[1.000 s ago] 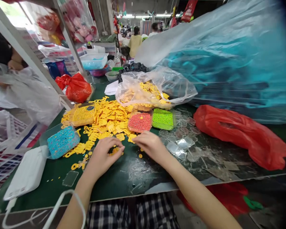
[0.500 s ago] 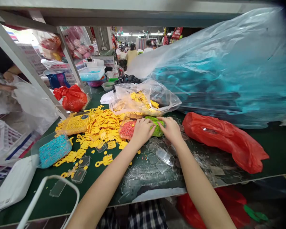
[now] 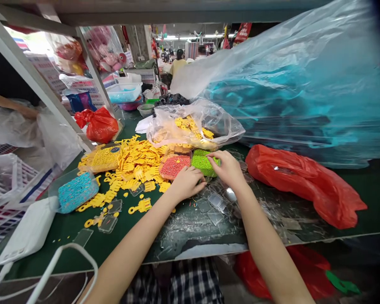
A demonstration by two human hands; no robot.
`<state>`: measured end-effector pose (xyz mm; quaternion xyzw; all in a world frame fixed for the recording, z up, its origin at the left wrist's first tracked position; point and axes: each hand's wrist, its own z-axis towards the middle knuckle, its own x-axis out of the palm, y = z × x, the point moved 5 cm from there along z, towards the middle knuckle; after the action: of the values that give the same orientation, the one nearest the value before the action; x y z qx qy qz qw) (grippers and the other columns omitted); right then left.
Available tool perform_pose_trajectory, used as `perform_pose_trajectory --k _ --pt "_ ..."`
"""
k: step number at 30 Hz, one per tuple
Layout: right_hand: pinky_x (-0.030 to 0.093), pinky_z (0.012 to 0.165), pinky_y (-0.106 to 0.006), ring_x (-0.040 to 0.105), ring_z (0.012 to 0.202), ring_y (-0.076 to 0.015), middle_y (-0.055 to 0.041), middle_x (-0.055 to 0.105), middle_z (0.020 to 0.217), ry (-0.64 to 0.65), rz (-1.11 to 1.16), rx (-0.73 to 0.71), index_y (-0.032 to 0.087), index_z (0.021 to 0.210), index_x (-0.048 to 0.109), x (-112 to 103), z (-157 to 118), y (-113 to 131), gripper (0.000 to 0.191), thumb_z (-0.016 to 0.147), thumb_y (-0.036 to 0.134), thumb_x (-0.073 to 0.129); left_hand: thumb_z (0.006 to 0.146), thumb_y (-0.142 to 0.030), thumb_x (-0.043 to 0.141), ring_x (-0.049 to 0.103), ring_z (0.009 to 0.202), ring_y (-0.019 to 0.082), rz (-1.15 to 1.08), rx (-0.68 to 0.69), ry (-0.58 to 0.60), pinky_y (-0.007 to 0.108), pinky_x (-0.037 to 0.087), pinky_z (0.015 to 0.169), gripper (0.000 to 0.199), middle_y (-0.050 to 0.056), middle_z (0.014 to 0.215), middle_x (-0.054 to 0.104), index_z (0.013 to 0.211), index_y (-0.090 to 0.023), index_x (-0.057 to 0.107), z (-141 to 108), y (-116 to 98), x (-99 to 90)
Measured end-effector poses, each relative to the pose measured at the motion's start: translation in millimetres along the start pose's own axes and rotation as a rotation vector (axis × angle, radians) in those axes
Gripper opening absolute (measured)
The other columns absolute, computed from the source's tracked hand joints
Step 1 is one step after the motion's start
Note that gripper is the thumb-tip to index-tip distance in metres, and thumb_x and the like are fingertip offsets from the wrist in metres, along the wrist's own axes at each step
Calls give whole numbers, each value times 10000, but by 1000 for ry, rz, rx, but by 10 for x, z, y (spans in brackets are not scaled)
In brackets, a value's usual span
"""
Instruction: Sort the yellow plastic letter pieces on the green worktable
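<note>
My left hand (image 3: pixel 187 184) is just below the tray of red beads (image 3: pixel 174 166), its fingers curled; whatever they hold, if anything, is too small to make out. My right hand (image 3: pixel 227 167) is at the right edge of the tray of green beads (image 3: pixel 202 161), thumb and index finger close together over the beads. What lies between those fingertips is not clear. A heap of yellow plastic pieces (image 3: pixel 139 158) spreads left of the red beads. Small clear plastic plates (image 3: pixel 217 202) lie below my right hand.
A tray of yellow beads (image 3: pixel 104 159), blue beads (image 3: pixel 76 192) and a white power bank (image 3: pixel 30 230) with cable stand left. Clear bag (image 3: pixel 228 126) behind, red bag (image 3: pixel 304 183) right, large bag of blue material (image 3: pixel 288 101) back right. A person's arm (image 3: pixel 12 104) shows far left.
My left hand has moved down, away from the green tray, uncovering more of the red beads. My right hand stays beside the green beads. The camera view has shifted slightly.
</note>
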<state>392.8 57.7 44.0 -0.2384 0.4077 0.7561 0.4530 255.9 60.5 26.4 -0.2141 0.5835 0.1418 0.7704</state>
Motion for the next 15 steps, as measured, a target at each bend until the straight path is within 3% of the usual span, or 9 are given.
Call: perform_pose_trajectory --k 4,7,10,13,15 --pt "455 756 -350 611 798 -217 -76 723 909 113 170 1 207 901 705 123 -21 52 268 916 372 494 877 -277 625 608 942 223 -160 -80 -32 351 408 855 133 37 910 720 817 -165 667 -113 14 -128" --pt "443 735 -343 602 779 -213 -71 721 870 289 275 -11 198 841 703 188 -45 129 330 886 464 514 853 -259 633 601 958 243 -245 -112 -42 387 399 884 123 52 908 717 787 -160 664 -189 8 -183" --pt "432 695 -312 591 750 -193 -49 702 804 451 468 13 196 780 685 185 -69 272 422 878 557 489 871 -292 578 609 902 211 -574 -227 -98 346 432 838 173 45 879 700 790 -160 654 -294 87 -268" --pt "414 661 -287 560 689 -164 -20 637 688 517 670 13 196 678 631 128 -88 501 514 890 621 434 878 -397 534 611 809 167 -987 -315 -73 302 456 781 264 23 833 676 824 -164 646 -453 181 -364" --pt "390 615 -271 514 618 -137 4 564 613 542 764 11 197 615 574 108 -110 675 540 874 653 448 845 -446 572 606 804 156 -1139 -333 -58 294 459 795 287 13 831 667 834 -168 643 -581 238 -456"
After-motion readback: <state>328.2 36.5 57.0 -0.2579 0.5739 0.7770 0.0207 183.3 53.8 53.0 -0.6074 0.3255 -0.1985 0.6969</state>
